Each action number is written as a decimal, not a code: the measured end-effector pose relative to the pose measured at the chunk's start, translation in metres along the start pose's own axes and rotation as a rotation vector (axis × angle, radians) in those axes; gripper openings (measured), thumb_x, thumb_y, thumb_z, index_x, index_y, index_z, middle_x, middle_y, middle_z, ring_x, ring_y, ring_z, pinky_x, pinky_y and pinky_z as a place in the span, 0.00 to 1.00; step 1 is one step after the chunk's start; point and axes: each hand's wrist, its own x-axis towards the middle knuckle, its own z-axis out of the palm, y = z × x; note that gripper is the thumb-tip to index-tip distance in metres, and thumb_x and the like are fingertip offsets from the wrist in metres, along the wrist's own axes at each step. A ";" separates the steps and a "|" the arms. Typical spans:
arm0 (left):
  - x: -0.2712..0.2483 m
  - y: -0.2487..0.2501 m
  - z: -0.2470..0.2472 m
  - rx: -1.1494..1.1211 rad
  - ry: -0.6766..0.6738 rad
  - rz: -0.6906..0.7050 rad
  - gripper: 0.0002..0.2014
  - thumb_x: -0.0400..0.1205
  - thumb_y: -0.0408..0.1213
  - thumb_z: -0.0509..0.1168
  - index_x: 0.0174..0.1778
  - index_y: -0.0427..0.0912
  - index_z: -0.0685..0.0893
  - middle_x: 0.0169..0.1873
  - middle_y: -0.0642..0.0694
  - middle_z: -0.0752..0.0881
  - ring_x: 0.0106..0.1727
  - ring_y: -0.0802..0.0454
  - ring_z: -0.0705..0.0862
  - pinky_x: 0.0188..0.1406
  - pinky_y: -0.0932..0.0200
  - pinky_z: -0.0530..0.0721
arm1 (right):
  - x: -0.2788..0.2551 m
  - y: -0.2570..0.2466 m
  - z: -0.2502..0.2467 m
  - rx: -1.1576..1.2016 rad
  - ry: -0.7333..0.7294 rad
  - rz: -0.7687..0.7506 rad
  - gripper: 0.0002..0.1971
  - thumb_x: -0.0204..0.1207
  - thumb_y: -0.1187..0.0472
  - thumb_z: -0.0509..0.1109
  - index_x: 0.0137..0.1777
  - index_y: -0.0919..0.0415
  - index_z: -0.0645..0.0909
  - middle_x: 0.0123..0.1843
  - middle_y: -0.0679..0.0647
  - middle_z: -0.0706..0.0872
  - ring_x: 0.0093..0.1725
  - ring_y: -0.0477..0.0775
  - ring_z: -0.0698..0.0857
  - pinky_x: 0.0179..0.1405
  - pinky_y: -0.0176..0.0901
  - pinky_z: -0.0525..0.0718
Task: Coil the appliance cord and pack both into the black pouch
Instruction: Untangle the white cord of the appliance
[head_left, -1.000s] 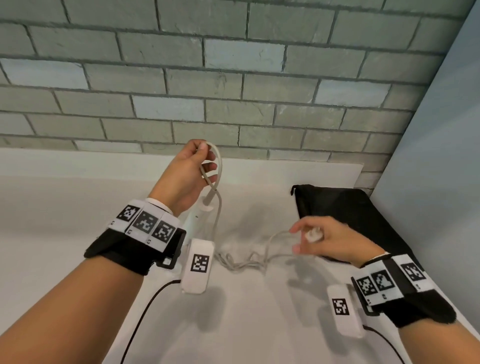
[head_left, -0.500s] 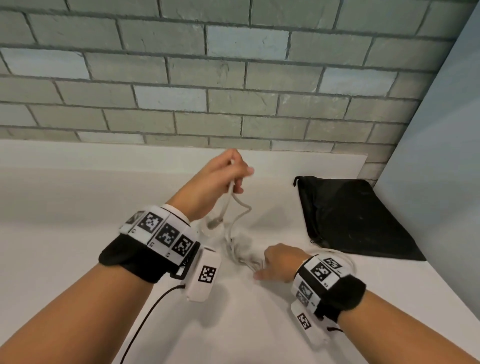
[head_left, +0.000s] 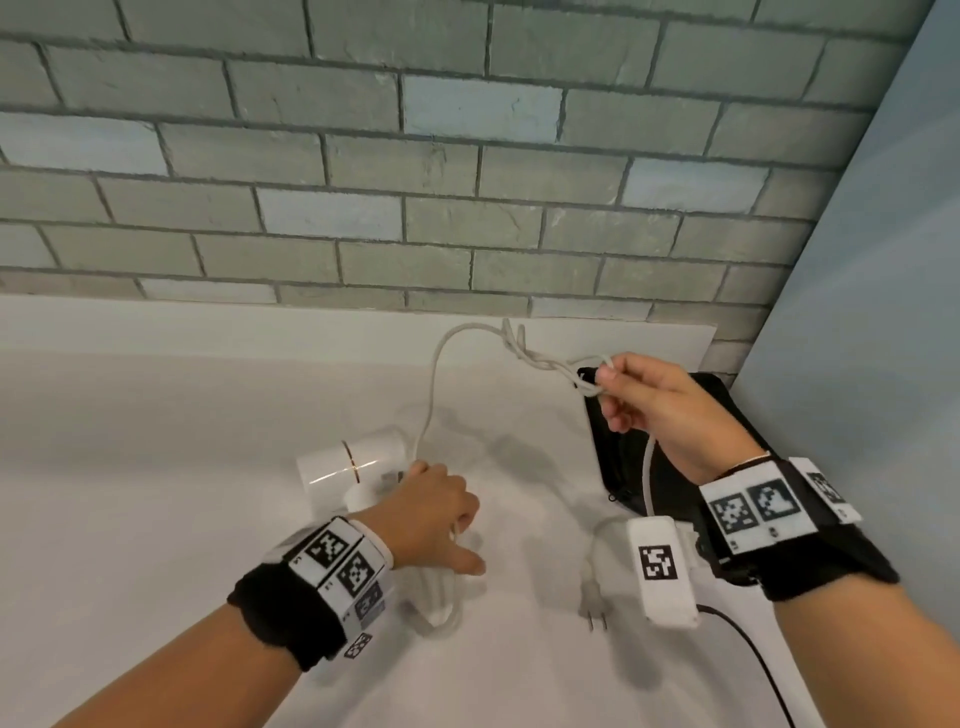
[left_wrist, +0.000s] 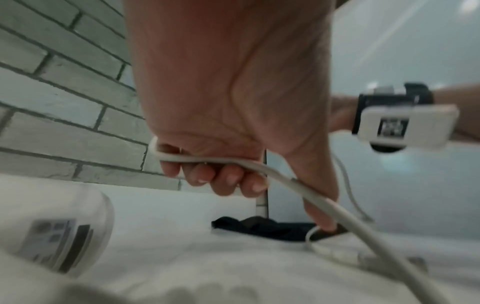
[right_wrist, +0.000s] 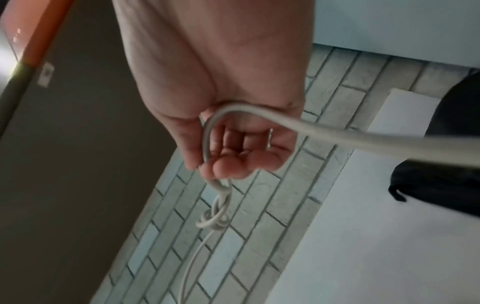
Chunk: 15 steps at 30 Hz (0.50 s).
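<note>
A white cylindrical appliance (head_left: 353, 465) lies on the white counter, also in the left wrist view (left_wrist: 57, 232). Its white cord (head_left: 436, 374) rises from my left hand and arcs to a tangled knot (head_left: 540, 358) near my right hand. My left hand (head_left: 431, 514) grips the cord (left_wrist: 207, 160) low beside the appliance, with a loop hanging below it. My right hand (head_left: 649, 400) is raised over the black pouch (head_left: 618, 467) and pinches the cord (right_wrist: 207, 144). The plug (head_left: 595, 597) rests on the counter between my wrists.
A grey brick wall (head_left: 415, 182) backs the counter (head_left: 156, 467). A pale blue panel (head_left: 872, 312) closes the right side. The pouch (left_wrist: 259, 226) lies in the back right corner. A black cable (head_left: 748, 644) trails from my right wrist camera.
My left hand came down from mid-air to the counter beside the appliance. My right hand rose from the counter to above the pouch, pulling the cord and its tangle up and to the right.
</note>
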 end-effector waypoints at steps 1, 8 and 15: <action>0.000 -0.001 0.002 0.017 0.009 -0.008 0.21 0.69 0.60 0.67 0.42 0.46 0.76 0.41 0.53 0.72 0.49 0.49 0.71 0.55 0.55 0.63 | -0.001 -0.004 -0.001 0.003 -0.013 -0.026 0.10 0.80 0.62 0.61 0.37 0.60 0.76 0.25 0.46 0.79 0.26 0.45 0.77 0.30 0.33 0.75; -0.017 0.025 -0.056 -0.336 0.673 0.311 0.09 0.79 0.42 0.61 0.48 0.42 0.80 0.45 0.46 0.80 0.48 0.56 0.73 0.49 0.68 0.69 | -0.004 -0.022 0.005 -0.101 -0.064 -0.063 0.12 0.80 0.61 0.60 0.34 0.61 0.76 0.25 0.50 0.76 0.26 0.46 0.74 0.33 0.40 0.70; -0.004 0.025 -0.089 -0.194 0.824 0.115 0.09 0.74 0.34 0.67 0.47 0.36 0.86 0.39 0.40 0.86 0.42 0.40 0.82 0.41 0.45 0.82 | -0.015 -0.033 0.020 -0.132 -0.174 -0.070 0.14 0.79 0.60 0.62 0.31 0.58 0.75 0.29 0.53 0.76 0.31 0.49 0.76 0.39 0.41 0.74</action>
